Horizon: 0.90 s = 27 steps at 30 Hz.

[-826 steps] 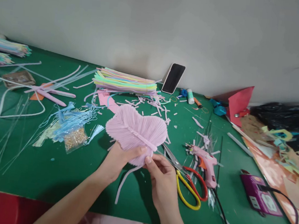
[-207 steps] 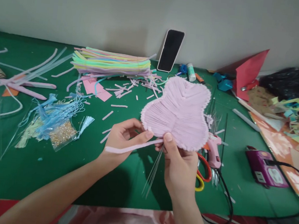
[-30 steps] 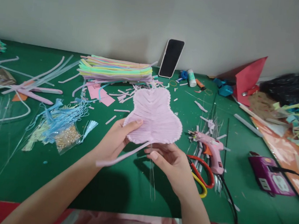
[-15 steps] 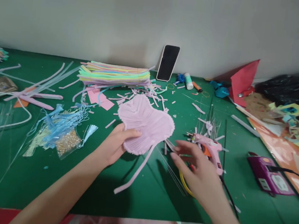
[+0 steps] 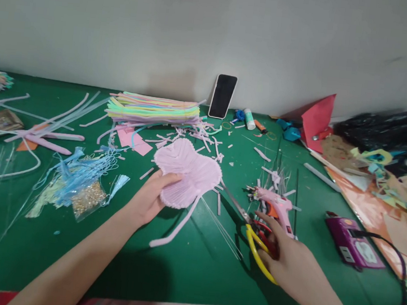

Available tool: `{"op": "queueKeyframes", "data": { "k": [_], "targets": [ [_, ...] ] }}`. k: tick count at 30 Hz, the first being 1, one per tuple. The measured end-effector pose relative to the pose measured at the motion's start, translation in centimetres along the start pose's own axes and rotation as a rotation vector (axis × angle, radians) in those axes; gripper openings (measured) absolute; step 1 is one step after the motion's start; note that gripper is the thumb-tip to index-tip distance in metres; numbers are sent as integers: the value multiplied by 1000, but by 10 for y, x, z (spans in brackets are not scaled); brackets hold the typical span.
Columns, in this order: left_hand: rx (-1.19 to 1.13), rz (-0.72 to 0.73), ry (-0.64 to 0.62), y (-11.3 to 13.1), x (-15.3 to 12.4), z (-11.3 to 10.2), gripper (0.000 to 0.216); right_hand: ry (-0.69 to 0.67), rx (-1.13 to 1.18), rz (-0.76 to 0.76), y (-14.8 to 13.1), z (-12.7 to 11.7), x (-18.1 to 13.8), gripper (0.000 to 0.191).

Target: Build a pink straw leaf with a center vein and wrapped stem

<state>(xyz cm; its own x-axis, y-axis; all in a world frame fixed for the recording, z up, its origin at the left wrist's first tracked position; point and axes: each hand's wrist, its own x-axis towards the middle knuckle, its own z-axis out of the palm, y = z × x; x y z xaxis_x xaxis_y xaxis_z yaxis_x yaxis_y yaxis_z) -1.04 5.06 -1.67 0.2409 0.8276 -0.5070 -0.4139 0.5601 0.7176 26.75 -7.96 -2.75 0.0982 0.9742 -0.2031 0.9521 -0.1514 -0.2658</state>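
My left hand [image 5: 147, 198] grips the lower left edge of a pink heart-shaped fan [image 5: 186, 175] made of ribbed pink strips; a long pink strip [image 5: 177, 227] hangs from its bottom onto the green table [image 5: 70, 245]. Over the red and yellow handles of the scissors [image 5: 257, 243] lies my right hand [image 5: 288, 263], fingers curled onto them; the blades point up and left toward the fan. Thin clear wires [image 5: 222, 229] lie between the fan and the scissors.
A pink glue gun [image 5: 276, 206] lies just behind the scissors. A stack of pastel strips [image 5: 153, 110] and a phone [image 5: 223, 96] stand by the wall. Blue tassels and a bead bag [image 5: 89, 179] are to the left; a purple device [image 5: 351, 246] and paper scraps to the right.
My right hand let go of the fan's strip and moved right and down onto the scissors. The left hand lowered the fan toward the table, and the strip now hangs loose.
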Motion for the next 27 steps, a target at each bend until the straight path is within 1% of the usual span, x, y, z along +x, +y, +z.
{"op": "queueKeyframes", "data": {
  "k": [1,3,4,6,8,12,14,16,17,19,20,21,22,23,26,27],
  "targets": [
    [-9,2,5,1,0,0,39,41,55,5,3,-3,-2,45],
    [-30,-6,1,3,-1,1,26,172,160,1,8,-8,-7,35],
    [-46,-16,-11,4,-1,2,20,244,189,-4,9,-9,-10,34],
    [-84,-43,-41,6,-3,3,11,362,178,-18,8,-10,-14,39],
    [-114,-74,-63,6,-3,4,10,411,111,-55,2,-9,-15,42],
    [-128,-111,-57,7,-3,4,17,464,-49,-182,-12,-4,-12,36],
    [-146,-139,-40,9,-3,5,16,497,-137,-192,-17,-1,-8,45],
    [-169,-170,-24,11,-4,7,16,492,-209,-161,-20,1,-3,63],
    [-182,-181,-17,11,-4,7,16,472,-228,-166,-21,1,-1,73],
    [-207,-185,-4,12,-4,9,16,433,-226,-222,-21,0,3,91],
    [-212,-184,0,12,-5,9,17,406,-204,-258,-22,0,4,96],
    [-211,-178,3,12,-5,9,18,383,-181,-273,-22,-1,5,96],
    [-206,-174,1,11,-5,8,19,383,-170,-263,-23,-1,5,92],
    [-199,-173,-5,11,-4,8,20,409,-179,-239,-24,-2,3,82],
    [-194,-173,-10,10,-4,7,23,584,-270,-216,-31,-3,-2,43],
    [-194,-175,-11,10,-4,7,24,638,-296,-230,-33,-3,-4,37]
  ]
}}
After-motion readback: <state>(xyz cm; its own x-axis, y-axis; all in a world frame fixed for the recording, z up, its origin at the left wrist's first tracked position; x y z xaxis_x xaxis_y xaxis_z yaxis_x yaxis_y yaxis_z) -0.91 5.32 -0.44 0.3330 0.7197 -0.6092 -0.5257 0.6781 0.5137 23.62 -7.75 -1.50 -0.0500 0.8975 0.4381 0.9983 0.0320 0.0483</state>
